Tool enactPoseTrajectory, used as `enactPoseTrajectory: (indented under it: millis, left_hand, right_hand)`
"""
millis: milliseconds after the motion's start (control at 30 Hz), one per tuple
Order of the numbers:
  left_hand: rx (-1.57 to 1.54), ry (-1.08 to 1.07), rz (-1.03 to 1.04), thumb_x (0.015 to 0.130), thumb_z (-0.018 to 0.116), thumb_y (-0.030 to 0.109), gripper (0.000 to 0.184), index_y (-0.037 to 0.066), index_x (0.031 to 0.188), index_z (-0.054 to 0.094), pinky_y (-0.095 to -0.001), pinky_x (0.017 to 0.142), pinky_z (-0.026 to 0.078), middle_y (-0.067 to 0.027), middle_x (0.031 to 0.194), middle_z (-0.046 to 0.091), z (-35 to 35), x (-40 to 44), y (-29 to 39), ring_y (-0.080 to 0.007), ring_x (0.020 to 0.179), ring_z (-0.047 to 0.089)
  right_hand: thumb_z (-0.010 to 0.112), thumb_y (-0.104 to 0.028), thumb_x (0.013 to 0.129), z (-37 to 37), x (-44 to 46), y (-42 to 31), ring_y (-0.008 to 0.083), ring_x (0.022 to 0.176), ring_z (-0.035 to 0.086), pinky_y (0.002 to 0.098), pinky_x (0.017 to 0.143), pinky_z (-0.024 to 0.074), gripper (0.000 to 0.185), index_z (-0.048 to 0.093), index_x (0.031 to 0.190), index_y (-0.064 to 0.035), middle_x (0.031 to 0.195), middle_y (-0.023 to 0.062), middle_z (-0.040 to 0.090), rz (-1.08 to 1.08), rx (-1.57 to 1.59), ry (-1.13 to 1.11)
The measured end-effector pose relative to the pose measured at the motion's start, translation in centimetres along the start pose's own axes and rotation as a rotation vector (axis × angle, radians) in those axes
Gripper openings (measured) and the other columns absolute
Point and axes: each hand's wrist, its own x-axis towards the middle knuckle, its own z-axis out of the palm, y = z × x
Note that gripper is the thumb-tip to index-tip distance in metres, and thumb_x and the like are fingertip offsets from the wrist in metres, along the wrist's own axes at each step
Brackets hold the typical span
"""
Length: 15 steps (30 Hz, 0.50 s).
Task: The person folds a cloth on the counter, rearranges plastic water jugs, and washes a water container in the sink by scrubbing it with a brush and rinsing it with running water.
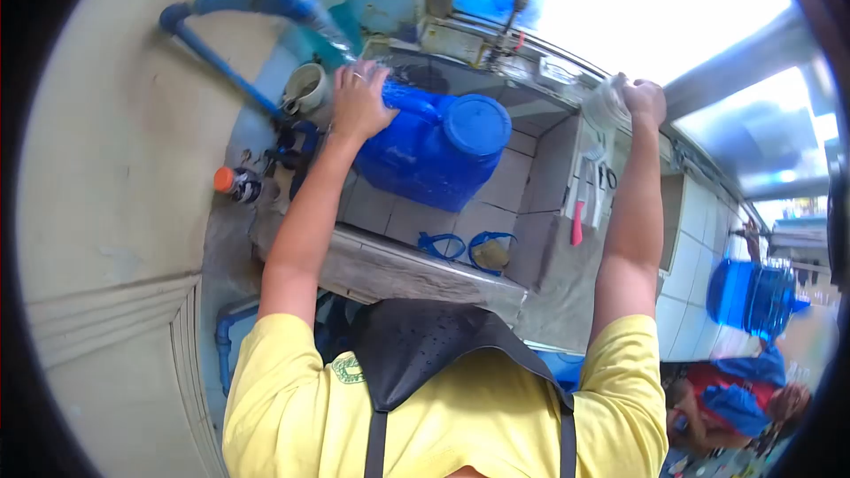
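A large blue water container (412, 159) with a round blue lid (477, 125) lies on its side in the tiled basin. At its left end, my left hand (361, 104) is under water running from a blue pipe (292, 4), fingers apart and seeming to touch the container. My right hand (646, 102) is stretched toward the window ledge, its fingers closed on a clear container (606, 106). The grip is partly hidden. Below it, a knife with a pink handle (577, 223) and scissors (607, 177) lie on the counter.
Blue straps (440, 245) lie in the basin beside a sponge-like piece (491, 254). At the left stand a whitish pot (306, 87) and an orange-capped bottle (235, 181). A blue water jug (753, 296) and another person (726, 403) are at the right.
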Motion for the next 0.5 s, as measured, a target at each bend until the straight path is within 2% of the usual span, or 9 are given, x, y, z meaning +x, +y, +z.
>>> enactPoseTrajectory:
  millis: [33,100,167,233,267,333,367,433,500]
  left_hand:
    - [0.021,-0.007,-0.025,0.065,0.076,0.031,0.044,0.013,0.104,0.068,-0.0437,0.094,0.046,-0.0089,0.115,0.068,1.0,-0.2,-0.5,-0.0308,0.109,0.060]
    - [-0.121,-0.173,-0.189,0.065,0.076,0.037,0.044,0.013,0.102,0.069,-0.0458,0.090,0.046,-0.0105,0.110,0.069,3.1,-0.6,-1.0,-0.0326,0.103,0.059]
    - [-0.154,-0.157,-0.215,0.066,0.074,0.037,0.041,0.013,0.098,0.070,-0.0456,0.087,0.046,-0.0104,0.100,0.069,3.5,0.0,-0.2,-0.0334,0.098,0.059]
    - [-0.095,-0.121,-0.260,0.067,0.074,0.037,0.039,0.013,0.097,0.070,-0.0452,0.086,0.046,-0.0097,0.096,0.069,4.3,0.4,0.3,-0.0333,0.096,0.060]
    - [-0.051,-0.088,-0.286,0.069,0.073,0.038,0.037,0.012,0.096,0.070,-0.0449,0.086,0.046,-0.0090,0.093,0.069,4.6,0.4,0.5,-0.0333,0.094,0.060]
    - [0.013,-0.046,-0.348,0.073,0.071,0.040,0.037,0.012,0.097,0.071,-0.0452,0.086,0.046,-0.0097,0.096,0.070,4.9,0.0,0.8,-0.0342,0.096,0.061]
    - [0.023,-0.045,-0.363,0.073,0.071,0.040,0.037,0.012,0.097,0.071,-0.0452,0.086,0.046,-0.0097,0.096,0.070,4.4,-0.1,1.2,-0.0342,0.096,0.061]
    - [-0.757,0.123,-0.629,0.080,0.071,0.037,0.045,0.008,0.114,0.066,-0.0390,0.090,0.048,-0.0091,0.098,0.069,3.8,-0.3,1.9,-0.0318,0.104,0.062]
    - [-0.737,0.174,-0.587,0.080,0.070,0.038,0.045,0.008,0.113,0.067,-0.0412,0.089,0.047,-0.0105,0.102,0.069,6.0,-0.7,1.6,-0.0333,0.104,0.062]
  right_hand:
    - [0.060,-0.053,0.093,0.7,-0.6,-1.4,0.0228,0.099,0.070,0.0337,0.088,0.0536,0.056,0.071,0.122,-0.0062,0.109,0.0098,0.075,-0.032,0.000,-0.009]
    - [0.060,-0.053,0.094,2.3,-2.0,-4.2,0.0263,0.092,0.070,0.0347,0.085,0.0533,0.056,0.072,0.119,-0.0034,0.102,0.0123,0.075,-0.288,0.241,0.318]
    - [0.071,-0.041,0.092,-0.6,-8.5,-11.0,0.0194,0.073,0.062,0.0317,0.073,0.0509,0.044,0.075,0.110,-0.0015,0.086,0.0097,0.073,-0.319,0.597,-0.216]
    - [0.074,-0.036,0.091,1.4,-11.5,-16.1,0.0155,0.073,0.062,0.0272,0.071,0.0497,0.039,0.075,0.109,-0.0015,0.087,0.0079,0.073,-0.751,0.600,-0.470]
    - [0.076,-0.031,0.088,0.4,-14.8,-18.7,0.0165,0.073,0.063,0.0283,0.071,0.0521,0.034,0.076,0.105,-0.0016,0.086,0.0079,0.073,-0.864,0.602,-0.503]
    - [0.079,-0.026,0.084,3.5,-18.0,-23.3,0.0158,0.072,0.060,0.0275,0.072,0.0507,0.032,0.075,0.101,0.0010,0.084,0.0065,0.072,-1.012,0.905,-0.661]
    - [0.080,-0.024,0.083,4.5,-19.7,-25.6,0.0135,0.072,0.058,0.0251,0.071,0.0488,0.029,0.075,0.097,0.0006,0.082,0.0054,0.070,-1.022,1.128,-0.781]
    - [0.078,-0.024,0.086,5.3,-22.1,-29.6,0.0117,0.067,0.054,0.0245,0.066,0.0462,0.023,0.072,0.085,-0.0013,0.074,0.0041,0.064,-0.839,1.269,-0.862]
    - [0.071,-0.023,0.093,4.9,-23.2,-32.4,0.0101,0.065,0.052,0.0234,0.062,0.0439,0.019,0.069,0.085,-0.0061,0.074,0.0032,0.062,-0.469,1.490,-0.985]
